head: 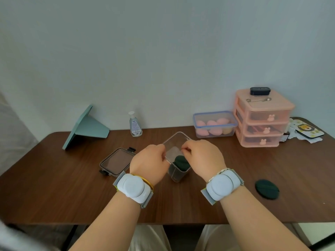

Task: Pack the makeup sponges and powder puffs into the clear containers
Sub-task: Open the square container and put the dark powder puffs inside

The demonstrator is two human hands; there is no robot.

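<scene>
Powder puff (180, 162), dark green, sits upright inside small clear container (178, 172) at mid-table, just in front of both hands. Clear lid (175, 146) is held tilted over container's open top, near edge low, far edge raised. Left hand (150, 161) pinches lid's left edge w/ fingertips; right hand (201, 156) pinches its right edge, so both are closed on lid. Each wrist carries a pale round device on a strap. 2nd dark green puff (266, 188) lies flat on wooden table (54, 187), well right of container, apart from right forearm. Left of hands: flat clear-lidded box w/ black clips (117, 161), closed. At back right: blue-rimmed clear tub (215, 124) w/ pink makeup sponges (211, 126) inside, plus 1 yellowish; it's just beside pink 3-drawer organizer (262, 120) w/ black case (260, 91) on top. Sanitizer bottle (135, 125) stands near wall at back center; teal stand (87, 126) leans at back left.
</scene>
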